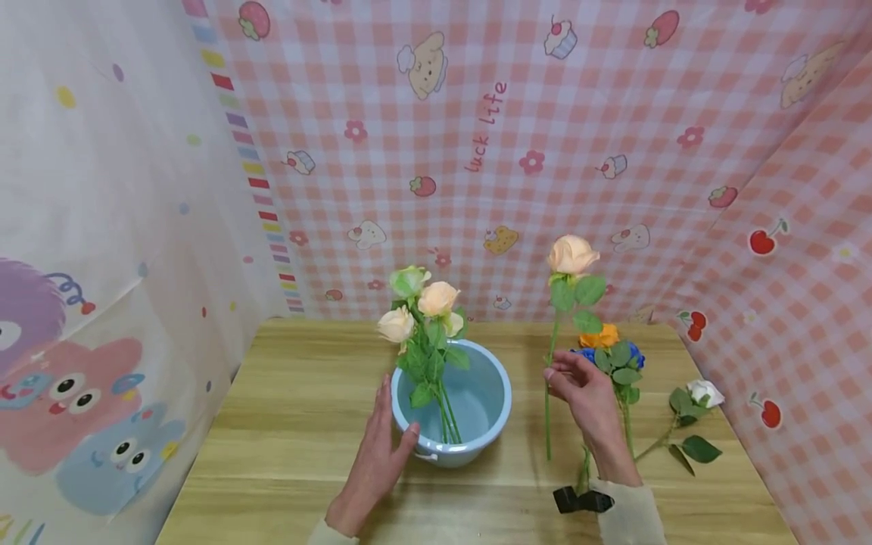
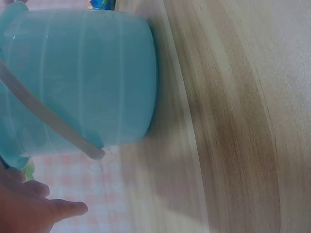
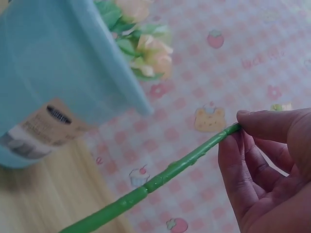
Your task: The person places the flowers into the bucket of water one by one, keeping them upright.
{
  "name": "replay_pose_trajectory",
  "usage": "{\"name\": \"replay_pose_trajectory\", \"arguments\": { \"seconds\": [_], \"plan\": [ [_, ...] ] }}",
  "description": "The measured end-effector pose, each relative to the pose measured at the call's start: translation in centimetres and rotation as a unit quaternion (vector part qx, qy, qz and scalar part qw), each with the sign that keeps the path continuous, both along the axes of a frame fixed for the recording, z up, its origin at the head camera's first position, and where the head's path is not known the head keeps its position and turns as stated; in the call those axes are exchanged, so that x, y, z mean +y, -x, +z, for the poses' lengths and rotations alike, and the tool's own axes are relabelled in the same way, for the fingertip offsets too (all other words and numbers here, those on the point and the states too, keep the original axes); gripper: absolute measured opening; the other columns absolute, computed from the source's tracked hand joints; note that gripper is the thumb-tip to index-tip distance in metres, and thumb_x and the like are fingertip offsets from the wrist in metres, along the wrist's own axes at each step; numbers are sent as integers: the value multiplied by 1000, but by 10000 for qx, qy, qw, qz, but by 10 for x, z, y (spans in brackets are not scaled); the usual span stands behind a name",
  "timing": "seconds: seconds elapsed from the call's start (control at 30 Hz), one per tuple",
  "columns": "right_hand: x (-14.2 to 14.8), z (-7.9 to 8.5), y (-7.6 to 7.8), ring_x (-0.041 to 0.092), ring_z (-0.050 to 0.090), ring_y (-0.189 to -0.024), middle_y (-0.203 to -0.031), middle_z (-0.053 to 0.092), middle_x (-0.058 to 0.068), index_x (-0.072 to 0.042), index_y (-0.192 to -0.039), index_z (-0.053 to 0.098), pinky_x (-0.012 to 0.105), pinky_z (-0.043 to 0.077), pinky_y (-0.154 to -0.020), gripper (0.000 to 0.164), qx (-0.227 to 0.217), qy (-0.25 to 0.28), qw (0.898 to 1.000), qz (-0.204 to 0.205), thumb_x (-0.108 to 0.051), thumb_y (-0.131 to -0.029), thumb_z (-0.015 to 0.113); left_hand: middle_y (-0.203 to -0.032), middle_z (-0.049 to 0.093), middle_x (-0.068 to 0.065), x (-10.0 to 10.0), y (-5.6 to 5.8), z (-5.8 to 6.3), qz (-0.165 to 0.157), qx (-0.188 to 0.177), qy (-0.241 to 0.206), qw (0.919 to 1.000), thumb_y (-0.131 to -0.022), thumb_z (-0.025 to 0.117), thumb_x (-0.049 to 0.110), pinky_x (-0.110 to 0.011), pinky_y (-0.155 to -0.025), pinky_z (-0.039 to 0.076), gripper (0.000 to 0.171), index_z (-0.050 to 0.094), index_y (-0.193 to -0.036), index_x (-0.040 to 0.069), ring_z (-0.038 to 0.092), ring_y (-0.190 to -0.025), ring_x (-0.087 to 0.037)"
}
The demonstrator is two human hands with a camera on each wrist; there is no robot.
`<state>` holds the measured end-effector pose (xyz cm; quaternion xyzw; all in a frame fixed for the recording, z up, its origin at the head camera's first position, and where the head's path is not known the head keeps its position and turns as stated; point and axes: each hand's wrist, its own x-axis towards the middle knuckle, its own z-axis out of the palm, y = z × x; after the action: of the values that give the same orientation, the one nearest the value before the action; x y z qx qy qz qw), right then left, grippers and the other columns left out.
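My right hand (image 1: 587,393) pinches the green stem (image 3: 165,177) of a peach rose (image 1: 574,255) between thumb and fingers. The flower stands upright, its bloom high above the hand, to the right of a light blue bucket (image 1: 504,390). At the bucket's left side is my left hand (image 1: 380,446), fingers extended along the rim and thumb at the front edge. Several pale peach and greenish roses (image 1: 438,299) lean to the left inside the bucket. Its pale handle (image 2: 53,121) hangs down the outside in the left wrist view.
Right of the bucket lie an orange flower (image 1: 599,335), blue flowers (image 1: 636,354) and a white rose (image 1: 705,393) with leafy stems. A black object (image 1: 582,500) sits by my right wrist. Patterned cloth (image 1: 477,151) hangs behind and beside the wooden table (image 1: 286,439).
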<state>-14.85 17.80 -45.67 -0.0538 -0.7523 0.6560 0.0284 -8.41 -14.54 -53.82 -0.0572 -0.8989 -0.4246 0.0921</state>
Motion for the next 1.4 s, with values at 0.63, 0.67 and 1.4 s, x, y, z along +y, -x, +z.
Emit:
{"name": "replay_pose_trajectory", "arguments": {
  "seconds": [0.63,0.67,1.4],
  "plan": [
    [-37,41,-2,10,68,-89,-101,67,-3,1,-129,65,26,62,-80,35,519,742,9956,-241,-6,-96,74,-173,9,-14,-5,-1,-1,53,181,-20,9998,-106,52,45,-66,-119,25,85,3,-168,14,19,-154,-42],
    [-39,43,-2,11,68,-90,-101,67,-2,1,-128,65,26,62,-80,34,540,740,9955,-242,-7,-96,74,-173,9,-13,-5,-1,-1,49,187,-25,9998,-106,53,45,-66,-119,25,85,3,-168,13,19,-155,-41],
    [-75,54,10,13,68,-89,-101,68,0,3,-128,66,28,63,-79,33,1011,744,9918,219,-8,-98,72,-173,7,-11,-3,-3,2,-61,151,83,9998,-106,54,41,-65,-121,22,85,5,-167,8,12,-156,-38]
  ]
}}
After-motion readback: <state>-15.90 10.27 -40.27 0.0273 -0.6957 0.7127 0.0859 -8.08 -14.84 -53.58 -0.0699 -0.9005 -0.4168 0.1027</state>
